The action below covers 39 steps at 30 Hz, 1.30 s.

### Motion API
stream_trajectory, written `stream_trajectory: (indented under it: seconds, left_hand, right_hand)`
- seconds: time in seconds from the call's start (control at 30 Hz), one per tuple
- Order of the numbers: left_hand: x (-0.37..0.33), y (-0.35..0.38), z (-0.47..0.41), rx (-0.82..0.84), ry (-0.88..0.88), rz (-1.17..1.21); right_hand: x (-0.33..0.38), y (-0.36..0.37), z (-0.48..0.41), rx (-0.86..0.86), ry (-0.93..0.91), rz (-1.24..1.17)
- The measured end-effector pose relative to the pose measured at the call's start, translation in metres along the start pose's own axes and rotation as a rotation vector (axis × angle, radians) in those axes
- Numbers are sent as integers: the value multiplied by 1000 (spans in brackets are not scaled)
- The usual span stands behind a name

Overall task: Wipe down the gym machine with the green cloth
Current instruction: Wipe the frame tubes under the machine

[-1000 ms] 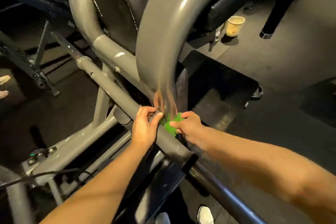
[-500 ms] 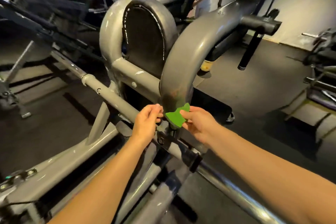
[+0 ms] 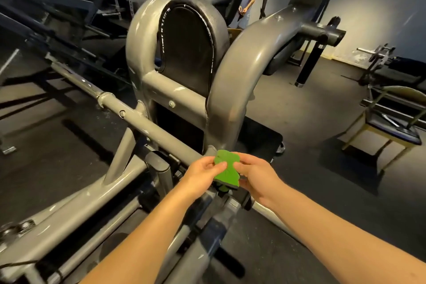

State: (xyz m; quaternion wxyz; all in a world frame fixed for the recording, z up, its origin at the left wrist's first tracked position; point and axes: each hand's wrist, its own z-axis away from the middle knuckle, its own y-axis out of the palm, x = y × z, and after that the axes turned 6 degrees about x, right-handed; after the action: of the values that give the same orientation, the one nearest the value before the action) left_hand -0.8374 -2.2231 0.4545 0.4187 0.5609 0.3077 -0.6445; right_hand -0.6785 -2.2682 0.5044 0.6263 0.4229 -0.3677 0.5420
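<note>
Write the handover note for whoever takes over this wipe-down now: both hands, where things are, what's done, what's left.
Left hand: pinches the crumpled green cloth on its left edge.
Right hand: pinches its right edge.
Cloth: held between the hands at the foot of the grey curved steel tube; contact cannot be told.
Done: no wiped patch is discernible.
Left: probably the tube itself and the black padded backrest.
</note>
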Motion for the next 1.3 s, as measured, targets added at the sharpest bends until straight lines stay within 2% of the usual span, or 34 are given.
stream_trajectory:
  seconds: [0.1,0.23,0.4,0.53,0.63,0.7,0.77,0.87,1.0,1.1,1.3]
  left_hand:
    - [-1,-10,-1,-56,7,-74]
    - [-12,-24,-8,-255,35,-100]
    - [-50,-56,-28,-523,112,-287]
    - [-83,-78,-52,-679,184,-363]
    - [-106,-85,-69,-767,240,-324]
    - [-115,-85,-81,-740,257,-339]
    - [-114,-83,-93,-620,296,-443]
    - [-92,-83,-111,-447,429,-778]
    - [-73,-85,-122,-549,524,-971]
    - [-63,-81,-125,-604,651,-977]
    - [-66,-99,-139,-626,689,-972]
  right_hand:
    - [-1,5,-8,-77,-33,78]
    - [9,15,-22,-218,-130,272]
    - [40,36,-44,-462,-383,532]
    - [46,63,-62,-502,-476,546]
    - [42,78,-74,-630,-485,539]
    - [41,80,-83,-723,-465,569]
    - [41,77,-90,-777,-464,583]
    - [38,74,-96,-806,-497,583]
    - [34,75,-101,-831,-518,588]
    - [33,75,-104,-847,-510,591]
    - [31,77,-110,-864,-513,575]
